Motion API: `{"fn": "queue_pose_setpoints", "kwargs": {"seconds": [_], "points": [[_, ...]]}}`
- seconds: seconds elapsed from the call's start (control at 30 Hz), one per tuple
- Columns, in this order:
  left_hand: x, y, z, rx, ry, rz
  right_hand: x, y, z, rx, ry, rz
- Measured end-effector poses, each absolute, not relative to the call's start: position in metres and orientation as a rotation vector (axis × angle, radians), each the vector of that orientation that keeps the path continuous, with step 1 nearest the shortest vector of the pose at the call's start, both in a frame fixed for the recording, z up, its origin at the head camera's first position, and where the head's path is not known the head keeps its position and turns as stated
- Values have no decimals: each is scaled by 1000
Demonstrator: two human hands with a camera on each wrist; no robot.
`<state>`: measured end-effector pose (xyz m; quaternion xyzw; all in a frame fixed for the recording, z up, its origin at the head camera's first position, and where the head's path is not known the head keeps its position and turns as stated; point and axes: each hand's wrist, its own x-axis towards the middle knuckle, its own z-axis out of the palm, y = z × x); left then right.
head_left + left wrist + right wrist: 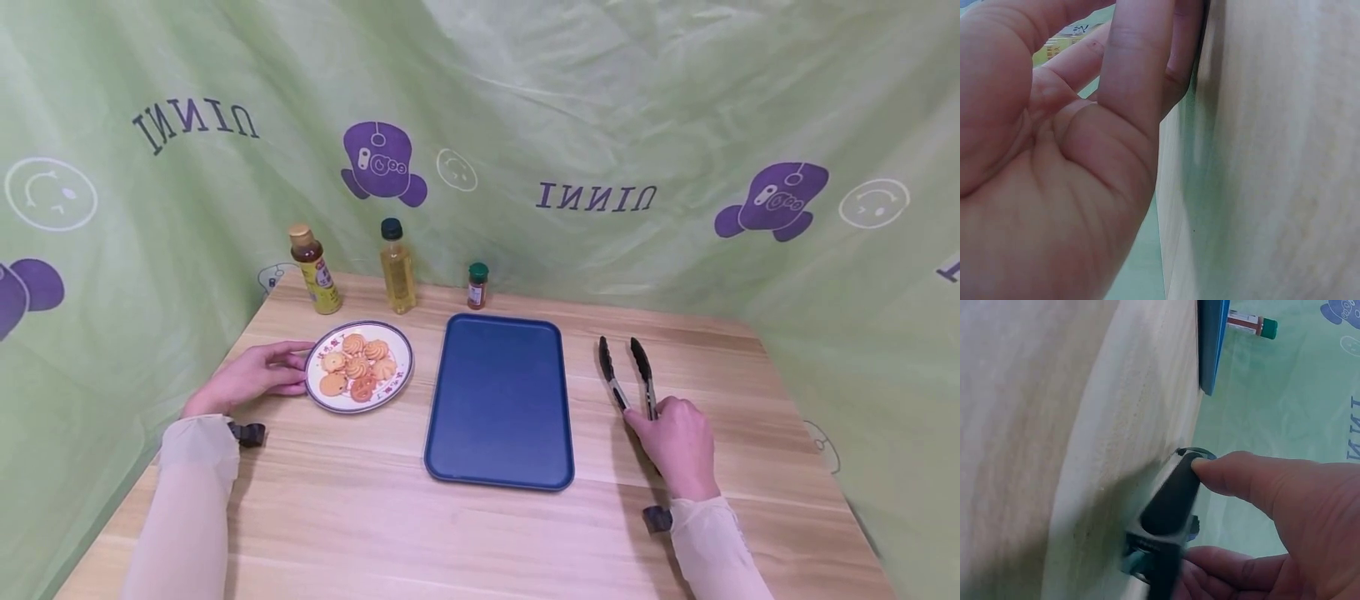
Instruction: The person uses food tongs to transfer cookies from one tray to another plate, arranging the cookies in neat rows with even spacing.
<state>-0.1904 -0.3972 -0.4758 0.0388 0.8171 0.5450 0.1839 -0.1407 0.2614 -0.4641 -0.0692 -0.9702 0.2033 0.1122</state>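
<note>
At the left, a white plate [403, 367] with a dark blue rim carries several cookies [357, 367], some of them swirled. My left hand [258, 379] lies beside the plate, its fingertips right at the left rim. In the left wrist view the left hand [1072, 162] is loosely bent close along the tabletop, and its fingers hide the plate. Right of the blue tray [498, 400], my right hand [681, 446] grips a pair of black-tipped metal tongs [615, 390] by the handles. Their two arms stand spread, tips toward the back. The right wrist view shows my thumb on a dark handle [1172, 497].
Along the back stand a yellow-labelled bottle [322, 283], a bottle of yellow oil [399, 275] with a dark cap and a small green-capped spice jar [477, 287]. A green printed curtain [600, 100] hangs round the wooden table [360, 525].
</note>
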Motion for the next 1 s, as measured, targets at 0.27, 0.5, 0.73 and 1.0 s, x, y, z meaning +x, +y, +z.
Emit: {"fn": "queue_pose_setpoints", "kwargs": {"seconds": [0.27,0.5,0.73,1.0], "points": [[-192,-399,-479,113,2306,1535,-139,261,-468,-219,-2852,605],[-190,-405,-474,90,2387,1466,-143,256,-468,-186,-2812,594],[-188,-391,-453,14,2807,1218,-142,252,-466,-170,-2799,591],[-184,-324,-417,53,3157,958,-148,247,-464,-34,-2654,584]]}}
